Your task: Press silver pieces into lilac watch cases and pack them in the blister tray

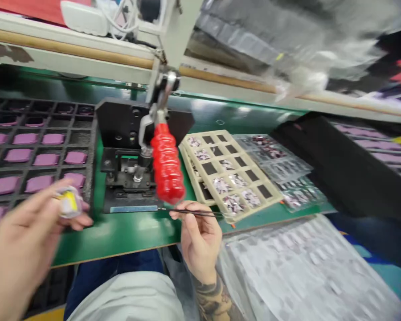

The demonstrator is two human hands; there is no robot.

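My left hand (pixel 30 232) pinches a small purple-edged casing (pixel 69 203) with a yellow and white face, between thumb and fingers, over the right edge of a black compartment tray (pixel 94 156). Purple casings (pixel 39 183) like it lie in many of that tray's pockets. In my right hand (pixel 202 236) is a pair of thin black tweezers (pixel 203 213), tips pointing left, just below the red ribbed handle (pixel 167 165) of a toggle clamp. The clamp belongs to a black metal fixture (pixel 130 178), with a blue strip (pixel 133 209) along its front edge.
Right of the fixture, stacked beige trays (pixel 274 196) hold small pieces in some pockets. Beyond them lie clear plastic trays (pixel 287 167) and a black sheet (pixel 324 156). A plastic-covered sheet (pixel 307 267) lies at lower right. A shelf edge (pixel 70 53) crosses above the green bench (pixel 120 240).
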